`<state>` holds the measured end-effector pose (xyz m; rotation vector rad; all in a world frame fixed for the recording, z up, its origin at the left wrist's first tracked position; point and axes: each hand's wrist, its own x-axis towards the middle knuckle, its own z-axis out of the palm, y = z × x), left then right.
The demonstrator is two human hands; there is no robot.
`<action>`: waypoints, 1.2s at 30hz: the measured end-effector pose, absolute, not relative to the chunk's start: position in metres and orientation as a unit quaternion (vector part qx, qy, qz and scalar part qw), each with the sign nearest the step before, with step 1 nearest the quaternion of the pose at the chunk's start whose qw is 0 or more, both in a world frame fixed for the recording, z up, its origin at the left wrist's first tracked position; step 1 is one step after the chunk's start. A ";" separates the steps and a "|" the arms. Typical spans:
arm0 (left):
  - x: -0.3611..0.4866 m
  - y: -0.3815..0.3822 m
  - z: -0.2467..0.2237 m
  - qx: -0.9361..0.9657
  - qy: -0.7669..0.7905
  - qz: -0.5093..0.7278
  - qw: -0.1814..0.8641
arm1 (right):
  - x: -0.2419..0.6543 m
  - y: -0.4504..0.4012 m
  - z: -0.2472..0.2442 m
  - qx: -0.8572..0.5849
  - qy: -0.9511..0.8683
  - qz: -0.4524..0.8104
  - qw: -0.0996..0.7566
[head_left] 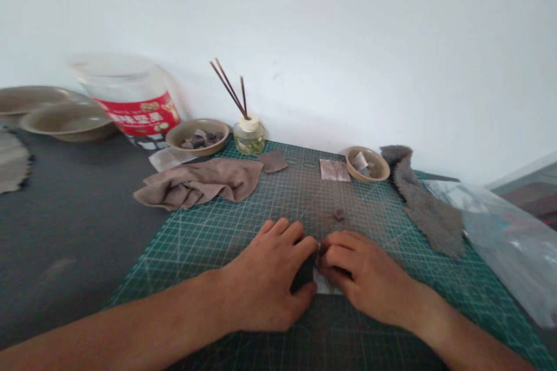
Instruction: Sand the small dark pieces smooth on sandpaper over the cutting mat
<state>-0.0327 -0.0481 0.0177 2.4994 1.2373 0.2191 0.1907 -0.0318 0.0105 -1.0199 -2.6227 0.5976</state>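
A small white paper-like piece (322, 284) lies on the green cutting mat (174, 261), mostly covered by my fingers. My left hand (272, 275) rests at its left edge, thumb and index finger apart and fingertips touching the piece. From the right, my right hand (359, 266) pinches the piece with bent fingers; whether something small lies inside the pinch is hidden. Just beyond my right hand sits a small brownish lump (338, 215), blurred. Farther back, a flat whitish-brown patterned square (335, 170) lies on the mat.
Crumpled brown cloth (209, 181), a small brown square (272, 161), a bowl of dark pieces (174, 140) and a reed diffuser (249, 136) stand back left. Behind them is a red-labelled tub (139, 113). At right are a small bowl (379, 174), grey fuzzy fabric (430, 214) and a plastic bag (500, 237).
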 end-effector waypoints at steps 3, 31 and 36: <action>-0.032 -0.048 0.018 0.878 0.442 0.075 0.169 | 0.192 -0.029 0.014 -0.379 -0.896 0.192 0.126; -0.033 -0.048 0.017 0.888 0.426 0.073 0.158 | 0.194 -0.036 0.018 -0.290 -0.928 0.200 0.121; -0.033 -0.048 0.018 0.884 0.431 0.077 0.163 | 0.198 -0.029 0.021 -0.328 -0.915 0.204 0.115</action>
